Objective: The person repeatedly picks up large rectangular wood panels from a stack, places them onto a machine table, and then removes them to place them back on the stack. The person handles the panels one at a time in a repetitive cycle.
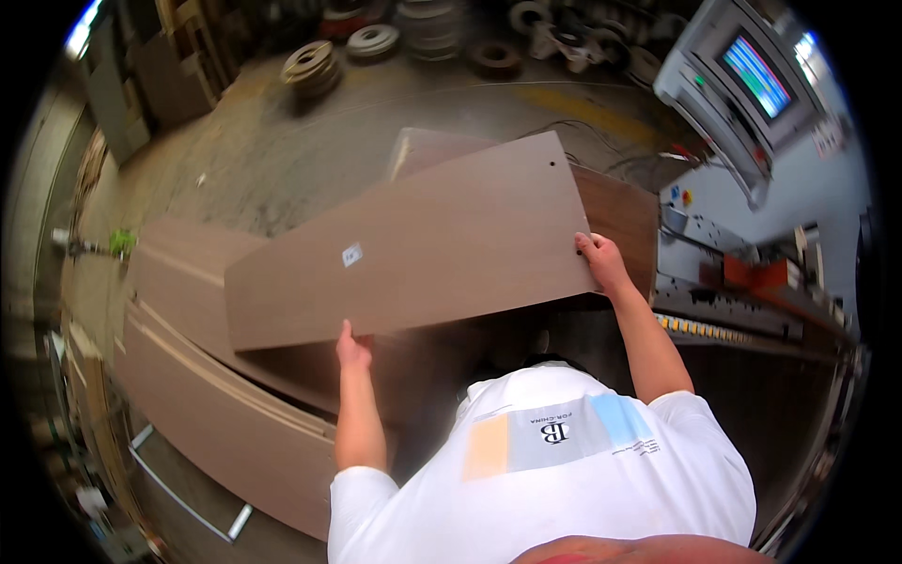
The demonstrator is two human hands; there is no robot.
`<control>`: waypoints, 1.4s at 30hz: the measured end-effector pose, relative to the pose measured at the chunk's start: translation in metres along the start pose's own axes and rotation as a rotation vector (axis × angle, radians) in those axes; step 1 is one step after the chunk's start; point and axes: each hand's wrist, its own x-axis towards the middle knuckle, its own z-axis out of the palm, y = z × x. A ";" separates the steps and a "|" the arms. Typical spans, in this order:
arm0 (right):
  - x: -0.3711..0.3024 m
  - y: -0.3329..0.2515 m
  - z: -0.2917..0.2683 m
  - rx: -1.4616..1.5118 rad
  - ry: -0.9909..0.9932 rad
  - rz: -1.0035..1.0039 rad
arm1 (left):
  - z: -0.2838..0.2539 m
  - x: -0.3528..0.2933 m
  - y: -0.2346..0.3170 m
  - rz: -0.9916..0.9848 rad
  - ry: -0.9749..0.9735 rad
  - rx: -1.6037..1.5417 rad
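Both my hands carry a long brown wooden panel [442, 235], held out in front of me and slightly tilted. My left hand [353, 348] grips its near edge, the thumb on top and the other fingers mostly hidden beneath. At the panel's right end, my right hand [603, 261] is closed round the short edge near the corner. A small white label [352, 255] sticks to the upper face, and a dark hole [552, 164] shows near the far right corner. The panel's left end hangs over stacked brown panels [225, 404].
To the right stands a machine with a tilted control screen [756, 75] and a yellow-marked strip [705, 328]. Behind the held panel lies a darker brown board [620, 216]. Rolls of edging [312, 68] sit on the far floor. Boards [169, 75] lean at the far left.
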 end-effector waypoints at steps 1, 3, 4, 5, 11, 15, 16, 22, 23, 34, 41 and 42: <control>-0.007 0.007 -0.015 -0.022 0.026 -0.018 | 0.009 -0.004 -0.010 0.002 -0.005 0.016; -0.017 0.025 -0.033 -0.052 0.063 -0.060 | 0.020 -0.016 -0.020 0.015 -0.012 0.065; -0.024 0.029 -0.041 -0.079 0.079 -0.083 | 0.022 -0.020 -0.026 0.015 -0.010 0.061; -0.034 0.038 -0.049 -0.068 0.084 -0.064 | 0.021 -0.023 -0.029 0.003 -0.001 0.076; -0.085 0.102 -0.100 -0.111 0.201 -0.018 | 0.030 -0.050 -0.046 -0.023 -0.037 0.197; -0.134 0.134 -0.137 -0.211 0.285 0.095 | 0.039 -0.079 -0.069 -0.048 -0.102 0.295; -0.145 0.143 -0.147 -0.232 0.307 0.133 | 0.046 -0.088 -0.074 -0.061 -0.119 0.331; -0.197 0.218 -0.213 -0.008 0.525 0.320 | 0.082 -0.131 -0.128 -0.148 -0.247 0.522; -0.204 0.236 -0.225 0.091 0.585 0.331 | 0.088 -0.135 -0.142 -0.174 -0.248 0.579; -0.256 0.262 -0.291 0.741 1.087 0.498 | 0.199 -0.242 -0.287 -0.330 -0.696 1.263; -0.241 0.257 -0.230 0.378 0.694 0.534 | 0.165 -0.162 -0.215 -0.189 -0.398 1.053; -0.237 0.258 -0.224 0.358 0.649 0.510 | 0.155 -0.145 -0.200 -0.199 -0.409 0.886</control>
